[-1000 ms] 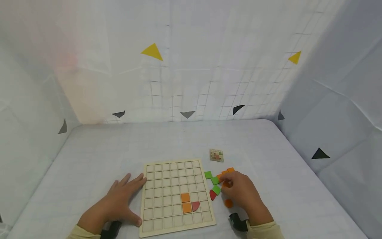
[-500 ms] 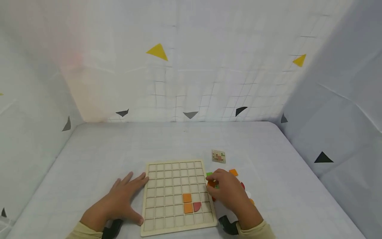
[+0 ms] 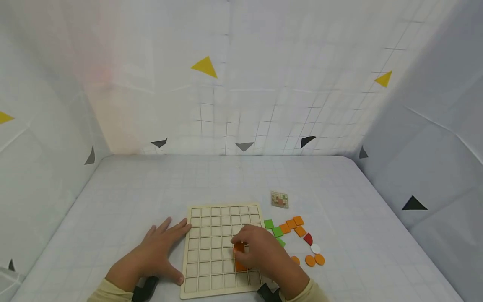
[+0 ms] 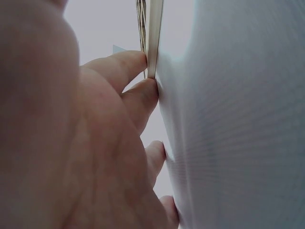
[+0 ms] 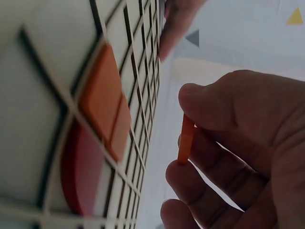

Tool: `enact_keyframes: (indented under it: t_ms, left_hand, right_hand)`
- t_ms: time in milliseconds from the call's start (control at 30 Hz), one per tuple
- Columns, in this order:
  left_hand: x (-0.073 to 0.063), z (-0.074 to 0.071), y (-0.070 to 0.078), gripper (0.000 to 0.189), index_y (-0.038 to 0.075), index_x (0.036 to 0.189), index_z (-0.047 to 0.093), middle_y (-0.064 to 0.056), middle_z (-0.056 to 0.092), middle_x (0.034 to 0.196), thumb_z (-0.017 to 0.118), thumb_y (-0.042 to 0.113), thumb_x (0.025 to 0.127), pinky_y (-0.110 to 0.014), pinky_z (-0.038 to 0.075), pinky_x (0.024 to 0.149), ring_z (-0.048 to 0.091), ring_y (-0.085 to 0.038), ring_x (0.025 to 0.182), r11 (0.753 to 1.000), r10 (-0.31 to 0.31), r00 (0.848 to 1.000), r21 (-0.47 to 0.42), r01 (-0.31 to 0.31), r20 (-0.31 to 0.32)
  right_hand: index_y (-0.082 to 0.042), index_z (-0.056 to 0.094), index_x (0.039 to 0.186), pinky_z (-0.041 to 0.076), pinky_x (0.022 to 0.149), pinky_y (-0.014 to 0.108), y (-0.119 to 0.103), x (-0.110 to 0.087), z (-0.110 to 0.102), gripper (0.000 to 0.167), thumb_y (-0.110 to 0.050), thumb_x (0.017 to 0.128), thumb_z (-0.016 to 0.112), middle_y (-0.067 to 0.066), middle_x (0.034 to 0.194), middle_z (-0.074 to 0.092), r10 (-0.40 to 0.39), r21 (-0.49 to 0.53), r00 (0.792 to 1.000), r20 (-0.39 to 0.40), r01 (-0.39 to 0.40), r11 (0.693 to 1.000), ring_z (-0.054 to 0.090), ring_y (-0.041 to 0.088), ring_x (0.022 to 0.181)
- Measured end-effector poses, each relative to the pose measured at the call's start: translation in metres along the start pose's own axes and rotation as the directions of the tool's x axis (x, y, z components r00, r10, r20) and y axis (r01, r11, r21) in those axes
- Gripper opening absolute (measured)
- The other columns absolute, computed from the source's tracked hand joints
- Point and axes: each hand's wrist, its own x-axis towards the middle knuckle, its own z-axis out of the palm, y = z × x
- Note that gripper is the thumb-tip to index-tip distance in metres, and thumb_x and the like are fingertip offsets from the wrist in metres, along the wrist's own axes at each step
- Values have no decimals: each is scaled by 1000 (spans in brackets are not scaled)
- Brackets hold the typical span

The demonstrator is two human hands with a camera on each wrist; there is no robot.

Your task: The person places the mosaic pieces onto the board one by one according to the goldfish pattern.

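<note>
A pale wooden grid board (image 3: 203,243) lies flat on the table between the hands. The left hand (image 3: 158,247) lies along its left side with fingers spread; fingertips and thumb touch the board's edge. Over the lower right cells is the right hand (image 3: 262,251), pinching a thin orange tile (image 5: 186,139) between thumb and fingers, seen edge-on and apart from the board in the right wrist view. Set in neighbouring cells below it are two orange square tiles (image 5: 101,95) and a red quarter-round piece (image 5: 83,167), which the right hand hides in the head view.
Loose green squares (image 3: 277,231), orange squares (image 3: 298,220), a red quarter-round (image 3: 308,239), a white disc (image 3: 315,248) and orange discs (image 3: 319,259) lie right of the board. Behind them is a small patterned card (image 3: 279,199). White sheets (image 3: 241,84) with triangle markers surround the table.
From the loose pieces the right hand has travelled left with the orange tile, over the board's lower right cells. The left hand stays at the board's edge. The head view has shifted slightly.
</note>
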Motion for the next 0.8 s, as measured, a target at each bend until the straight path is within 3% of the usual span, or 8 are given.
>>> enact_keyframes:
  t_ms: [200,533,800]
  left_hand:
    - [-1,0,1,138,23,157,41,-1,30,167,94,65,36,-76,2,118,9,-47,156,1000,4,1000,-4,-4,3]
    - [-1,-3,3,136,22,156,41,-2,31,167,94,64,38,-76,4,118,11,-47,156,1000,11,1000,2,-11,-1]
    - [-2,-3,3,136,22,156,42,-2,31,167,94,64,38,-76,4,118,11,-47,156,1000,14,1000,0,-14,-5]
  right_hand:
    - [-19,79,104,49,75,17,-6,3,11,17,-17,88,75,-14,98,69,-45,25,997,57,44,999,53,-2,83]
    - [-23,79,108,49,77,16,-14,5,19,23,-21,86,77,-17,100,66,28,1,989,144,-28,1000,52,0,85]
    - [-27,79,105,47,70,14,-16,3,27,22,-19,85,78,-19,93,62,-34,-99,989,141,48,994,50,-2,79]
